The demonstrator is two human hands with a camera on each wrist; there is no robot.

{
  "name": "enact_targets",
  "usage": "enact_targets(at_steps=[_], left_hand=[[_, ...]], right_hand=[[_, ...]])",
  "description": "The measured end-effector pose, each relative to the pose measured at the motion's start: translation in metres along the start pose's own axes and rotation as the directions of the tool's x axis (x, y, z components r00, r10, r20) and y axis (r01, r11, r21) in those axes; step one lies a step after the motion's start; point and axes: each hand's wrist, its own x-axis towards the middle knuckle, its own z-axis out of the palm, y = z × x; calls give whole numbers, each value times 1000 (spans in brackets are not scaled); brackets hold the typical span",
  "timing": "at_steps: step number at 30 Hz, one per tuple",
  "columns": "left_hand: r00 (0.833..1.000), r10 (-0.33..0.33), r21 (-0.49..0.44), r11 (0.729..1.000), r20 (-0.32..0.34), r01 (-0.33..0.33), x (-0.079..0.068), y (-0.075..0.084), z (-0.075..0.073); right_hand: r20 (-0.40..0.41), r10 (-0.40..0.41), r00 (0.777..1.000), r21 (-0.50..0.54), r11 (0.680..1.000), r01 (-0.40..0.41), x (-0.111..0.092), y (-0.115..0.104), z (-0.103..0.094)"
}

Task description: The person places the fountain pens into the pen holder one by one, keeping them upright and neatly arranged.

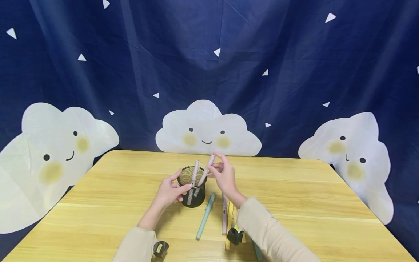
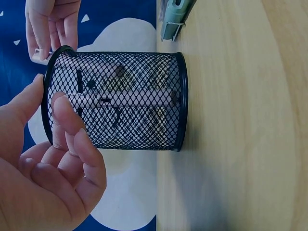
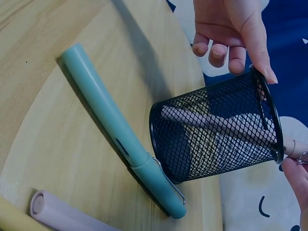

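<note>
A black mesh pen holder (image 1: 196,201) stands upright on the table. My left hand (image 1: 170,191) holds its rim, with the thumb at the front and a finger at the left side. My right hand (image 1: 225,177) pinches the upper end of a pale pink pen (image 1: 207,169), whose lower part is inside the holder, tilted to the right. Another pale pen (image 1: 196,171) leans in the holder, clip upward. Through the mesh in the left wrist view both pens' lower parts show. Beside the holder lies a teal pen (image 3: 103,108), untouched.
A lilac pen (image 1: 224,214) and yellow pens (image 1: 229,225) lie under the right forearm, which partly hides them. Another teal pen (image 1: 257,251) shows near the bottom edge. The wooden table (image 1: 98,203) ends at a blue curtain (image 1: 212,80) with clouds.
</note>
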Motion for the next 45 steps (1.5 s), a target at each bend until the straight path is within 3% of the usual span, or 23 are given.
enact_targets(at_steps=[19, 27, 34, 45], left_hand=[[1000, 5, -12, 1000, 4, -5, -1, 0, 0], [1000, 7, -17, 1000, 7, -7, 0, 0, -1], [1000, 10, -11, 1000, 8, -10, 0, 0, -1], [1000, 12, -13, 1000, 12, -12, 0, -1, -1]], right_hand=[[34, -17, 999, -27, 999, 18, -2, -2, 1], [41, -161, 986, 2, 987, 161, -2, 6, -1], [22, -51, 998, -25, 998, 51, -1, 1, 2], [21, -41, 999, -58, 997, 42, -1, 0, 4]])
